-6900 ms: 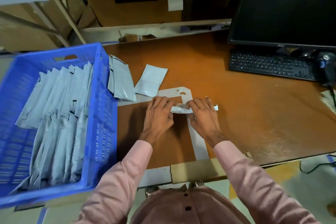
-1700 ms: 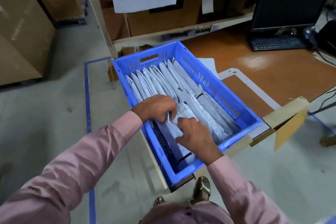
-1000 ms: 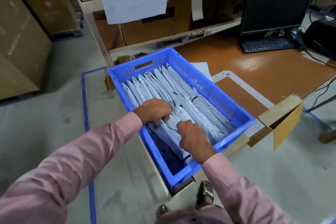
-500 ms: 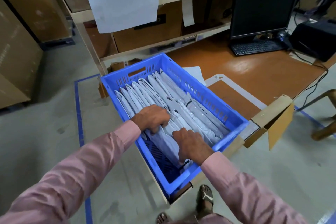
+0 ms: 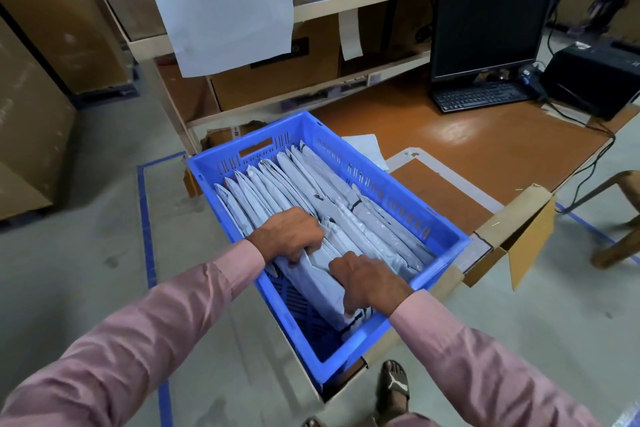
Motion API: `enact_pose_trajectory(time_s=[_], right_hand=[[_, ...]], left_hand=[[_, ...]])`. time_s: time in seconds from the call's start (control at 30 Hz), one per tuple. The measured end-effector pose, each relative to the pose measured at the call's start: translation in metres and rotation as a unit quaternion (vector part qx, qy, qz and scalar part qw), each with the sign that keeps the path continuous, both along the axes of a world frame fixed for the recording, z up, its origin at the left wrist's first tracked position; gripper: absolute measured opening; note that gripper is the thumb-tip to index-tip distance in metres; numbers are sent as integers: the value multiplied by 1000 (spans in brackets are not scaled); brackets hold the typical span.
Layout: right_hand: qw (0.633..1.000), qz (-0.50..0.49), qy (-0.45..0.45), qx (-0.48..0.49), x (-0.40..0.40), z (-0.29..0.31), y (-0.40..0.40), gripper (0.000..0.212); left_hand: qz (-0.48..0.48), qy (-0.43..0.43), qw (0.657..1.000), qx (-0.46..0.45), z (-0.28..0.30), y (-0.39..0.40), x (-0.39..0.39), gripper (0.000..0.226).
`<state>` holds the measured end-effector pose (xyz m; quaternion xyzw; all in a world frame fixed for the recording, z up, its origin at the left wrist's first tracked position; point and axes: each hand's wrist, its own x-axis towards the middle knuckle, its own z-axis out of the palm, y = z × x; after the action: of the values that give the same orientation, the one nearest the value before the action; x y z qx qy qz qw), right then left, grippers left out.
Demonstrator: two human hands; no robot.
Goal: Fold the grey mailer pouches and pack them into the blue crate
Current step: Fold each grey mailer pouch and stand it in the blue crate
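Shelving and cartons are filling the upper frame, with a brown table (image 5: 485,152) at right. At centre, the crate (image 5: 391,196) is sitting at the table's left edge, with pouches (image 5: 349,218) standing in rows inside it. The left hand (image 5: 289,234) and right hand (image 5: 367,282) are curling their fingers over the nearest pouch (image 5: 322,274), pressing it down. That pouch could be springing open or slumping into the empty near-left corner, since nothing is bracing it there.
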<state>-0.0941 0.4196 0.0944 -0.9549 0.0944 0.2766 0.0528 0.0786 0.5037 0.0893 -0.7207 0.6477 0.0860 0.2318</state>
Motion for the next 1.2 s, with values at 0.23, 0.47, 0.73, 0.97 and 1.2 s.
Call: enact_pose_trajectory(time_s=[0.23,0.47,0.73,0.97,1.2], right_hand=[[997,40,-4,-59,4,-11,7,68],[996,49,-10,-70,6,-14,7,71],[996,45,-58,51,-2,0,-25,61],[967,67,-218,116,-10,23,-99,35],[893,33,-417,168,-15,32,-196,18]], left_hand=[[-6,-7,1000,7,-2,-1,0,36],[0,-11,1000,3,0,1,-1,38],[123,108,981,-107,12,22,-17,40],[248,101,957,-113,44,-8,-59,53],[296,9,898,-324,75,-100,-86,36]])
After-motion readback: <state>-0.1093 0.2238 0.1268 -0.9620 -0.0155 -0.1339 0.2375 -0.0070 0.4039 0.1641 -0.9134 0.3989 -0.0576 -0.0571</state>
